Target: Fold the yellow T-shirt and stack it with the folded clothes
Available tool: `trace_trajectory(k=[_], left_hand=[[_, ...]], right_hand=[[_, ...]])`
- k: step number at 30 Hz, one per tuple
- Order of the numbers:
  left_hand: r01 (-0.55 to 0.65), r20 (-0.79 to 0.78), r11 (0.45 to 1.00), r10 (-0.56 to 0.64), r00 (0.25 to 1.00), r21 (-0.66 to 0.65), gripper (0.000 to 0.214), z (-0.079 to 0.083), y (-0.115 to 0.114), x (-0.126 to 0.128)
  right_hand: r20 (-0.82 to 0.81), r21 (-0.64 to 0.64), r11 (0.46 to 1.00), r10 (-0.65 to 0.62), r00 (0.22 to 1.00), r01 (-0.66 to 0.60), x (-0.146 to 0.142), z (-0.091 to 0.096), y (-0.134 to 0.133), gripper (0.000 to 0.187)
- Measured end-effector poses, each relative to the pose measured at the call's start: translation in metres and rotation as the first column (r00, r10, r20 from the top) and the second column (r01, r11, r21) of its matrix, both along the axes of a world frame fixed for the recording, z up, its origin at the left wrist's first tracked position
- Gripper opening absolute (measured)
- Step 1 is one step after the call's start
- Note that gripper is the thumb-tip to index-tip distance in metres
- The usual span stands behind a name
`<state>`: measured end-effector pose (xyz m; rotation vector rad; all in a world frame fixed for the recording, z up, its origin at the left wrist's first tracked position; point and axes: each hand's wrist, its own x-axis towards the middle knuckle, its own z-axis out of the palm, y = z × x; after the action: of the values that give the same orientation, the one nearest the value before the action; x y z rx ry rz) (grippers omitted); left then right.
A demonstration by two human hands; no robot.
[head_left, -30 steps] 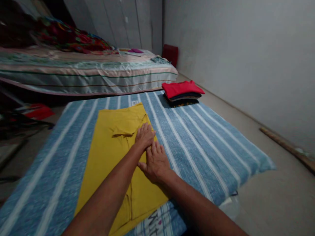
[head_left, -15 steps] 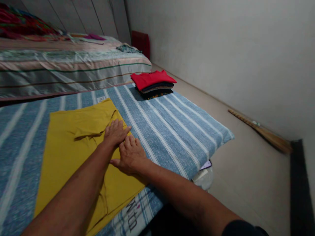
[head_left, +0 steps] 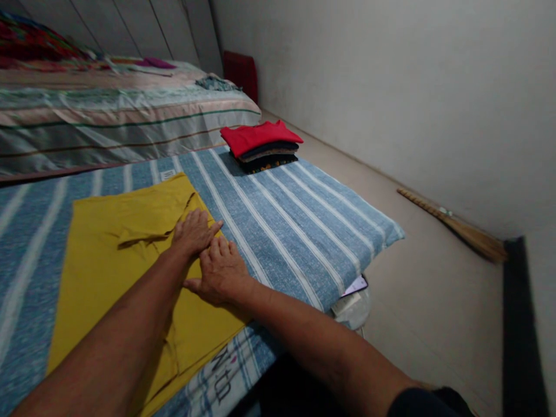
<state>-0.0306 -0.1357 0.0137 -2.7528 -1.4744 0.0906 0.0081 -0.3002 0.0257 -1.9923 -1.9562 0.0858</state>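
Observation:
A yellow shirt [head_left: 99, 272] lies spread on the blue striped bed sheet [head_left: 299, 231], its right side folded inward with the sleeve on top. My left hand [head_left: 193, 233] rests palm down near the folded edge, fingers extended. Just below and touching it, my right hand [head_left: 223, 271] lies flat on the cloth with its thumb spread out. Both hands press on the fabric and grip nothing. My forearms hide part of the shirt's lower half.
A stack of folded clothes, red on top [head_left: 263, 139], sits near the sheet's far edge. Behind is another bed [head_left: 130, 127] with a shiny striped cover. A broom [head_left: 456, 226] lies on the floor by the wall. A phone [head_left: 357, 285] shows below the bed's right edge.
The whole view has shifted a little, so things appear slightly farther left. Both hands stay at the same place on the yellow shirt.

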Motion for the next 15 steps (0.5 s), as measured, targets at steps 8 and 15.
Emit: trace_trajectory(k=[8, 15], left_hand=[[0.055, -0.002, 0.997, -0.055, 0.999, 0.055, 0.065, -0.001, 0.001, -0.003], [0.115, -0.014, 0.986, -0.114, 0.993, 0.121, 0.060, 0.001, 0.001, -0.004]], right_hand=[[0.010, 0.053, 0.997, 0.049, 0.999, -0.049, -0.011, 0.002, -0.025, 0.084], [0.000, 0.025, 0.998, 0.061, 0.998, -0.061, -0.013, -0.002, -0.031, 0.084]])
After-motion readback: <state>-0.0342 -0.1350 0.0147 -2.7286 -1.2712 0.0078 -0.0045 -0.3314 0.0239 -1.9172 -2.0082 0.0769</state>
